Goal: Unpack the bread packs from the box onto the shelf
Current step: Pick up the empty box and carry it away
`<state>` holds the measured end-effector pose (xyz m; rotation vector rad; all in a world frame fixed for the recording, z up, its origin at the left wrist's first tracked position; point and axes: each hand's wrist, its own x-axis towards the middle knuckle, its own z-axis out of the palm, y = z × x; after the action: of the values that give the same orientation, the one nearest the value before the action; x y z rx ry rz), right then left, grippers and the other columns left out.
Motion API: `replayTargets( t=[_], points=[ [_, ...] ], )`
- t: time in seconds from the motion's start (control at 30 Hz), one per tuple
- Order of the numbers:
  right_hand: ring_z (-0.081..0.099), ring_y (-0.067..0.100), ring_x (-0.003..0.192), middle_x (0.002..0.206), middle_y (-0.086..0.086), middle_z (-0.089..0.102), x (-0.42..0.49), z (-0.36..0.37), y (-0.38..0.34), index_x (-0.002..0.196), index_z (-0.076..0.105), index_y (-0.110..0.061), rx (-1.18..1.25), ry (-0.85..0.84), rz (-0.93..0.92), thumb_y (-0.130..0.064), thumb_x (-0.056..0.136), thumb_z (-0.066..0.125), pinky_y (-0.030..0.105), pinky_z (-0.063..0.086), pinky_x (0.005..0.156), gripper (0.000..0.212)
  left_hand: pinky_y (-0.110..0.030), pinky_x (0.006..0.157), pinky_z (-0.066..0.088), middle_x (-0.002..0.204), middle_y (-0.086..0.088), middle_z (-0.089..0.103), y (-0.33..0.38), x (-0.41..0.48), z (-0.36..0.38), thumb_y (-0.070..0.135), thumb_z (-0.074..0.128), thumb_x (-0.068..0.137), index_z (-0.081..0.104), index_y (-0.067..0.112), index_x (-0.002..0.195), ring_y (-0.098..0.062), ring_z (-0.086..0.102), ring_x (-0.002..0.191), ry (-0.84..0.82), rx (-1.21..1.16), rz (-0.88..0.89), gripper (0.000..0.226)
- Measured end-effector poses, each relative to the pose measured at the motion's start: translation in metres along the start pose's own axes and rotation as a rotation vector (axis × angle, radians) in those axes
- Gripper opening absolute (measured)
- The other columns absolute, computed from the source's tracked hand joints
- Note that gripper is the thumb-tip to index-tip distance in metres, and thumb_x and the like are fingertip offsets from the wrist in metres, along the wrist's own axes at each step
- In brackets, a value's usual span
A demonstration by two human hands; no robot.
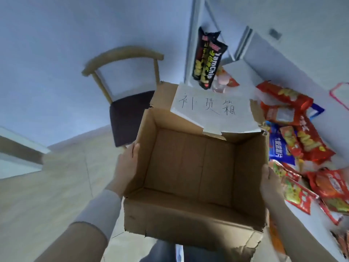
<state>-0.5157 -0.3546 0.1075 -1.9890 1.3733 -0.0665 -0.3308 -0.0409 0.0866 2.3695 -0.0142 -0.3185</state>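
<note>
A wooden chair (122, 95) (dark seat) stands by a pale wall (47, 53) on light wood-look floor (47, 195).

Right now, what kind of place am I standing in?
Probably a room in a home or small office, used for stocking snacks: a wooden chair on a pale floor, a white shelf strewn with snack packs, and an empty cardboard box.
</note>
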Motion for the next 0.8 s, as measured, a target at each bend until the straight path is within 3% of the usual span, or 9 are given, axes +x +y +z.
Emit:
replayTargets(
  t=[0.13, 0.23, 0.37, 0.57, 0.8],
  points=[
    [0.046, 0.047, 0.118, 0.127, 0.033, 0.051, 0.06, 0.051, -0.098, 0.126, 0.05, 0.003, -0.014, -0.096, -0.207, -0.028, 0.101, 0.027, 0.046, 0.034, 0.098, 0.046, -0.045, 0.098, 0.043, 0.125, -0.014, 0.06, -0.012, 0.057, -0.035, 0.042, 0.025, 0.099, 0.047, 0.017, 0.133, -0.036, 0.055, 0.113, 0.156, -0.056, -0.108, 0.047],
    [0.047, 0.042, 0.119, 0.127, 0.029, 0.052, 0.092, 0.085, -0.171, 0.124, 0.05, 0.002, -0.002, -0.167, -0.316, -0.029, 0.101, 0.028, 0.043, 0.035, 0.098, 0.046, -0.038, 0.087, 0.043, 0.117, -0.015, 0.063, -0.019, 0.096, -0.059, 0.041, 0.028, 0.099, 0.053, 0.018, 0.126, -0.036, 0.057, 0.107, 0.294, -0.105, -0.168, 0.043],
    [0.044, 0.039, 0.124, 0.133, 0.024, 0.051, 0.125, 0.13, -0.259, 0.129, 0.049, -0.001, -0.043, -0.215, -0.451, -0.032, 0.101, 0.024, 0.043, 0.031, 0.107, 0.049, -0.036, 0.081, 0.04, 0.114, -0.014, 0.063, -0.032, 0.151, -0.084, 0.043, 0.028, 0.098, 0.053, 0.02, 0.125, -0.034, 0.057, 0.104, 0.397, -0.167, -0.258, 0.043],
    [0.042, 0.036, 0.128, 0.139, 0.02, 0.046, 0.174, 0.214, -0.347, 0.136, 0.042, -0.006, -0.058, -0.32, -0.457, -0.036, 0.101, 0.021, 0.042, 0.032, 0.105, 0.051, -0.034, 0.082, 0.038, 0.118, -0.013, 0.062, -0.052, 0.245, -0.101, 0.04, 0.03, 0.099, 0.053, 0.017, 0.126, -0.034, 0.056, 0.108, 0.452, -0.183, -0.328, 0.043],
    [0.042, 0.036, 0.128, 0.138, 0.019, 0.047, 0.231, 0.31, -0.366, 0.137, 0.041, -0.009, -0.148, -0.337, -0.387, -0.037, 0.1, 0.021, 0.043, 0.032, 0.105, 0.05, -0.032, 0.08, 0.038, 0.112, -0.011, 0.064, -0.102, 0.335, -0.061, 0.039, 0.031, 0.099, 0.055, 0.017, 0.123, -0.028, 0.056, 0.1, 0.394, -0.174, -0.424, 0.04]
  ],
)
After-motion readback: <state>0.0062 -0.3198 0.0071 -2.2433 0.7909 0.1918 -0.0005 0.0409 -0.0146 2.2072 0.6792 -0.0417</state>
